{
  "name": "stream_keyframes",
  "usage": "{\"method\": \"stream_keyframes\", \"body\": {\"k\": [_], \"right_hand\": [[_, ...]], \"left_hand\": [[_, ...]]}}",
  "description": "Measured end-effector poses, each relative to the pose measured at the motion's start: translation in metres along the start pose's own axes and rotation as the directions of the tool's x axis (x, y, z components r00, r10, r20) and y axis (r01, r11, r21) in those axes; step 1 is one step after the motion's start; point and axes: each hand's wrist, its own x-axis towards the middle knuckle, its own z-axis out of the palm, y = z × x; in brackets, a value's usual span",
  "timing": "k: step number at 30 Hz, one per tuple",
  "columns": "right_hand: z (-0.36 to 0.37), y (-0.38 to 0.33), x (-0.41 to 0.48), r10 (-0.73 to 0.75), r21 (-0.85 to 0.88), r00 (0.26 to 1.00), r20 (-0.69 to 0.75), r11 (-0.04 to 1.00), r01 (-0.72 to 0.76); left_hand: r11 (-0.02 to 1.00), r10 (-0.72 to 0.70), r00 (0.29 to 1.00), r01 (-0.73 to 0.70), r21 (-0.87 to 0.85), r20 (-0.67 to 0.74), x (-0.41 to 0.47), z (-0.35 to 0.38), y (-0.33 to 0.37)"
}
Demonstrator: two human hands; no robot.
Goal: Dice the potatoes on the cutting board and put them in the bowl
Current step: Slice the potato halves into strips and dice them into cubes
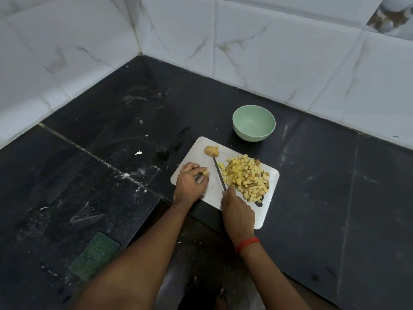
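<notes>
Gripping knife [220, 175], pinching potato piece [206, 172] — bowl [253, 124] beyond

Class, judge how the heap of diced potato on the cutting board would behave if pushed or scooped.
The heap of diced potato is many loose cubes, so it would probably spread, not slide as one. Cubes lie near the cutting board edge, so some may spill off. Each looks small, likely light.

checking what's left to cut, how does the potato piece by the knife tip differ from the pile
The potato piece is one rounded, skin-covered lump; the pile is many small yellow cubes. The piece lies at the far end of the cutting board; the pile right of the knife. Both sit on it.
</notes>
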Motion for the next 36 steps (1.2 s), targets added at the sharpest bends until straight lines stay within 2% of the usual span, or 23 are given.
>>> {"method": "stream_keyframes", "body": {"k": [5, 9, 20, 25, 28, 32, 36], "right_hand": [[-0.002, 0.000, -0.003, -0.023, 0.058, 0.999, -0.042, 0.998, 0.025], [0.001, -0.005, -0.007, -0.059, 0.061, 0.997, -0.057, 0.996, 0.062], [-0.002, -0.008, 0.005, -0.051, 0.069, 0.998, 0.029, 0.996, 0.048], [0.002, -0.006, -0.007, -0.109, -0.063, 0.994, 0.019, 0.992, 0.110], [0.008, 0.000, -0.019, -0.092, -0.128, 0.996, 0.005, 0.988, 0.092], [0.011, 0.002, -0.024, -0.070, -0.165, 0.996, -0.049, 0.984, 0.061], [0.009, -0.005, -0.018, 0.002, -0.018, 0.992, -0.124, 1.000, -0.004]], "left_hand": [[1.000, 0.004, 1.000, -0.005, -0.017, -0.031, 0.000, 0.000, -0.002], [0.999, 0.041, 0.999, -0.042, 0.031, 0.029, 0.003, 0.000, -0.003], [0.996, 0.064, 0.996, -0.068, 0.064, 0.057, 0.005, 0.000, -0.004], [0.995, 0.063, 0.996, -0.067, 0.067, 0.062, 0.004, -0.001, -0.005], [0.995, 0.066, 0.997, -0.069, 0.067, 0.046, 0.003, 0.000, -0.004], [1.000, 0.023, 1.000, -0.022, -0.006, 0.021, 0.004, 0.002, -0.007], [0.990, -0.079, 0.997, 0.079, -0.119, 0.007, 0.001, 0.000, -0.003]]}}
